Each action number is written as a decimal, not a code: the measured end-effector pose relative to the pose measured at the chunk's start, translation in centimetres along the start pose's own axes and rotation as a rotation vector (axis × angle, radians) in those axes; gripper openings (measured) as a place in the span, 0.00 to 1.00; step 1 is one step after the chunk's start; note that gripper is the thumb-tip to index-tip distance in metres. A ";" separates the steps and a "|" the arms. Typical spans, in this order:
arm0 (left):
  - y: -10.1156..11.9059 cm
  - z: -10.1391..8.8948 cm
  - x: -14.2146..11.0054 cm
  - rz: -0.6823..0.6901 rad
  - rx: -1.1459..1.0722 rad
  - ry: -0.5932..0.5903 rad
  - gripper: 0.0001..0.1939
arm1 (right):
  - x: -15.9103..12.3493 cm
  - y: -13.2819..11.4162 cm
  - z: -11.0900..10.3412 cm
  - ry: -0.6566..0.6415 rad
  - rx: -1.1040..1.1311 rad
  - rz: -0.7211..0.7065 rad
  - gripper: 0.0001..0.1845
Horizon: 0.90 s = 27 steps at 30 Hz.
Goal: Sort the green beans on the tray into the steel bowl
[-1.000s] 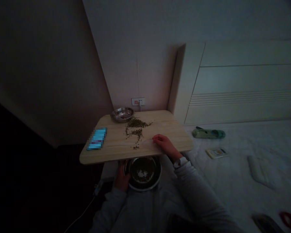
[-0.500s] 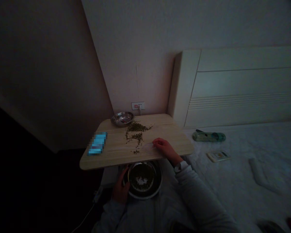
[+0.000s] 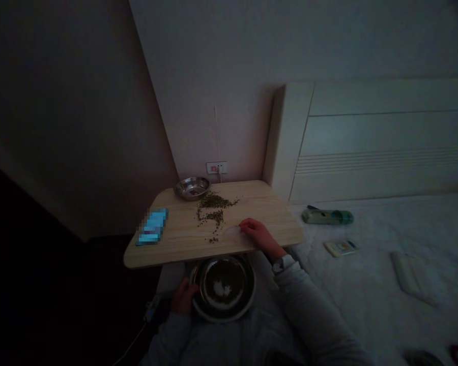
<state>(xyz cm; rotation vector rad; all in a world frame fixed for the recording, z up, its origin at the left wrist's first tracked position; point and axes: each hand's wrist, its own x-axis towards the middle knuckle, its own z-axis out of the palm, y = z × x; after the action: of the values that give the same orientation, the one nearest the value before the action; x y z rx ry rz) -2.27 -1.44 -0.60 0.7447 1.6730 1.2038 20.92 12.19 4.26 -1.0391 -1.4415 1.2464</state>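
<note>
My right hand (image 3: 256, 231) rests over the right half of the small table, its fingers pinched on a thin see-through piece (image 3: 231, 232), perhaps plastic; its exact kind is too faint to tell. Left of it, small green beans (image 3: 216, 201) lie scattered, thickest toward the back, with a few (image 3: 212, 240) near the front edge. Below that edge, a round metal basin (image 3: 223, 305) sits at my lap with dark beans inside and a bright patch at its bottom. My left hand (image 3: 183, 296) grips the basin's left rim, thumb on top.
A shallow steel bowl (image 3: 193, 189) stands at the back left of the wooden table (image 3: 175, 251). A lit phone (image 3: 152, 226) lies on its left side. On the bed to the right are a green bottle (image 3: 326, 216), another phone (image 3: 341, 247) and a pale packet (image 3: 410, 274).
My left hand has shifted slightly down and left along the basin's rim. The basin has moved a little lower and tilted. My right hand stays nearly in place.
</note>
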 end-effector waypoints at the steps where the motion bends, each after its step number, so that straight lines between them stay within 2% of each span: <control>1: -0.1 0.0 0.0 0.016 0.003 0.047 0.03 | 0.0 0.0 0.0 0.001 -0.004 -0.003 0.07; 3: -0.3 0.0 0.0 0.056 -0.013 0.110 0.01 | 0.0 0.1 -0.1 0.005 -0.002 -0.008 0.08; 7: -0.6 0.1 0.1 0.075 -0.033 0.048 0.03 | 0.0 0.1 -0.1 0.039 0.002 -0.011 0.10; 11: -0.9 0.5 0.3 0.108 -0.113 0.092 0.04 | 0.0 0.3 -0.3 0.101 -0.052 -0.035 0.10; 17: -1.2 0.8 0.5 0.084 -0.194 0.089 0.04 | 0.3 0.7 -0.4 0.100 -0.065 -0.038 0.11; 23: -1.0 0.6 0.9 0.012 -0.208 0.024 0.06 | 0.3 0.5 -0.4 0.144 -0.066 -0.059 0.13; 27: -0.7 0.6 1.0 0.003 -0.208 0.057 0.06 | 0.0 0.3 -0.3 0.152 -0.001 -0.041 0.17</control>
<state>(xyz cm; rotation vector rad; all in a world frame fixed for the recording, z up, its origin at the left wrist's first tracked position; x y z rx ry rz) -2.08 -0.61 -1.67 0.5892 1.5627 1.3877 21.26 12.27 3.97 -1.0757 -1.3408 1.1129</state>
